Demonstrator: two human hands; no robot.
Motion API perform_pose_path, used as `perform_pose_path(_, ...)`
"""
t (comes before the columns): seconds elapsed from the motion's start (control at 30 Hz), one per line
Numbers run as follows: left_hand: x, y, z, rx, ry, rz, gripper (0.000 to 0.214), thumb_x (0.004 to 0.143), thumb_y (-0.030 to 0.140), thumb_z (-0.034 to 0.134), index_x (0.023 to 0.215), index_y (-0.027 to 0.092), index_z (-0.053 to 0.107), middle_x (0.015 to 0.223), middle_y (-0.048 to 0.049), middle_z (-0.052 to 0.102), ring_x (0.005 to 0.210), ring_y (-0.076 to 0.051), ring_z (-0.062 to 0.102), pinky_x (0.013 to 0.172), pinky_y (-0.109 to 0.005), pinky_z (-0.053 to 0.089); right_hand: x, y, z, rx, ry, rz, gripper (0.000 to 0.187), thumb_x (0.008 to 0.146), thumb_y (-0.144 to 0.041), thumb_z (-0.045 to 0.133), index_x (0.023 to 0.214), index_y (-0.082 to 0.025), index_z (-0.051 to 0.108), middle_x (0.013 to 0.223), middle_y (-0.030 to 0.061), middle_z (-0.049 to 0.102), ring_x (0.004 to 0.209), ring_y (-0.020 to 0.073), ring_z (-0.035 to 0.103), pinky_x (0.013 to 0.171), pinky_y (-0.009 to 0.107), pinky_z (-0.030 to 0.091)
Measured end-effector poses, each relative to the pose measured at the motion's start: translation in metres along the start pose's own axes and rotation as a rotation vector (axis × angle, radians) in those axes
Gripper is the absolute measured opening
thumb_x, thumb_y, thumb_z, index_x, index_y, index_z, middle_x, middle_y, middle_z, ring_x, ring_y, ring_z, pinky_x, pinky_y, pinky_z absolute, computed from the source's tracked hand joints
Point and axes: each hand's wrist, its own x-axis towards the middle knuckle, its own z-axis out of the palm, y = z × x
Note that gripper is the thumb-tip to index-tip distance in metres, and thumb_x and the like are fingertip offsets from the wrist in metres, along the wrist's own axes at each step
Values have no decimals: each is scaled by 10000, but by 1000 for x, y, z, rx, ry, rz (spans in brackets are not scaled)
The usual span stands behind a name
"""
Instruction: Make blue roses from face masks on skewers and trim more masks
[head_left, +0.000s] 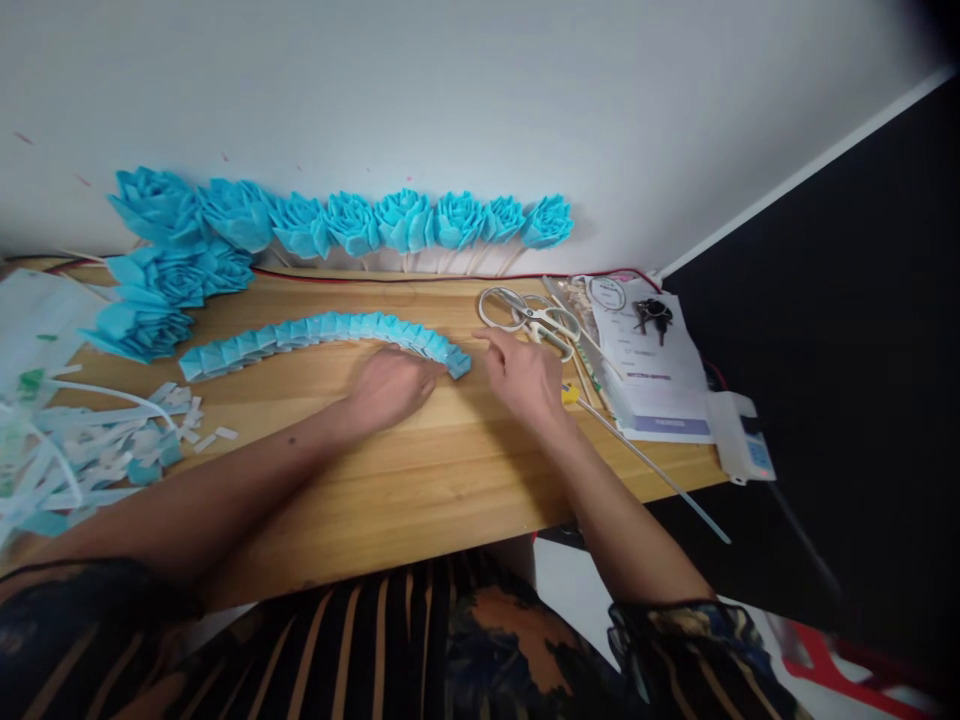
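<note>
A long curved row of folded light-blue felt petals (330, 326) lies across the wooden table, overlapping like scales. At its right end, my left hand (397, 385) is closed, its fingertips pinching the lower edge near the last petals. My right hand (523, 380) hovers just past that end, apart from the row. Its index finger stretches out to the left while the other fingers curl under; I see nothing in it. Right behind this hand lie white-handled scissors (536, 318), and a yellow piece on a metal rod (652, 465) sits beside its wrist.
Finished blue felt flowers (405, 220) on thin sticks lean along the wall, with several more at left. Cut felt scraps (142, 440) are heaped at the left. Papers (652, 390) with keys (652, 318) lie at right, near a white glue gun (739, 435) at the table's edge.
</note>
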Motion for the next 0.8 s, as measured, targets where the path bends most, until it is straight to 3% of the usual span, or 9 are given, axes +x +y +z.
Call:
perform_pose_path(0.13,0,2,-1,-39,-32,-23,349,882,103,494,1031,240,778,890,-61,787,766,-217,687,766,-362,459,-3,-9,2,-103,-172,-78,430,997,-235,363,1251,-294,705,908,81,793,815,240,716,669,300,420)
perform_pose_path(0.33,-1,2,0,-124,-21,-53,318,919,130,478,980,221,777,877,-62,774,807,-206,691,824,-356,462,5,-6,-5,-78,-47,1,469,1001,-251,347,1376,-284,628,985,85,792,892,248,722,734,314,452)
perform_pose_path(0.5,-2,0,1,-98,-14,-14,339,936,150,457,1042,225,771,864,-60,770,796,-194,681,807,-336,470,6,-8,-8,-104,-166,-75,425,978,-252,400,1255,-312,717,965,78,800,870,259,730,712,320,461)
perform_pose_path(0.67,-3,-1,2,-142,22,-7,323,948,172,463,1020,226,773,843,-55,763,786,-189,679,804,-330,473,-6,-2,-26,-58,-11,1,442,980,-258,407,1317,-323,686,1006,71,804,902,252,738,735,320,474)
perform_pose_path(0.8,-4,-1,3,-150,35,-13,316,950,184,467,1028,220,771,847,-57,761,793,-192,677,799,-326,472,-25,1,-13,-77,-127,-11,435,997,-265,404,1313,-368,686,980,46,809,860,234,742,714,305,475)
